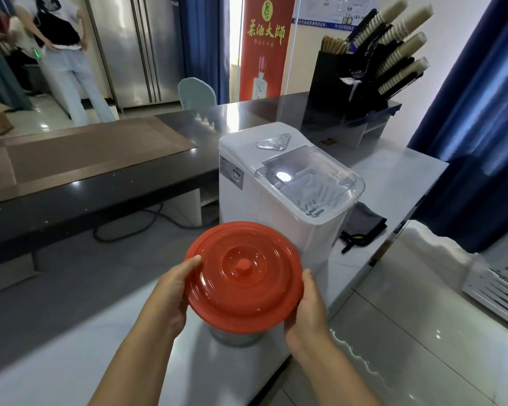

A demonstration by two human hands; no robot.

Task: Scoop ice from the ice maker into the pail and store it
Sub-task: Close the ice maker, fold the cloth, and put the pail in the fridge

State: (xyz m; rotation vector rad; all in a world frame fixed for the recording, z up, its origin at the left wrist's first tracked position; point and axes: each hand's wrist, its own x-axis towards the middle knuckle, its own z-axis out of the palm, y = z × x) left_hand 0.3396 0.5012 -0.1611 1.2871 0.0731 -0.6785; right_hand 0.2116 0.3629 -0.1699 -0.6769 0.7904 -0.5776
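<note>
Plainly, step in hand: both hands hold a red lid over a metal pail — whether it is coming off or going on I cannot tell, though I judge the scooping not yet begun.
Left hand point(170, 291): clamped on the lid's left rim, thumb lying over the top edge, fingers hidden beneath.
Right hand point(308, 306): clamped on the opposite rim, thumb along the edge, palm turned inward.
Lid point(242, 278): red plastic, round, ribbed in rings with a small knob at its middle; held between the hands and tilted slightly toward the camera.
Pail point(232, 335): directly below the lid and between the wrists; only a strip of its metal wall shows, so its contents are hidden.
Ice maker point(276, 183): white, just beyond the hands and a little to the right, its clear hatch closed; a slotted basket shows through it.
Counter point(71, 358): pale, carrying pail and machine alike.
Grey cloth point(361, 227): beyond the right hand, past the machine.
How to do it well: keep the grip even on both rims so the lid stays level — a lopsided pull could rock the pail.
Next call: if lifting, set the lid on bare counter near the left hand, away from the hatch.
Risk: the pail stands near the counter's edge on the right-hand side; a nudge could shift it.
</note>
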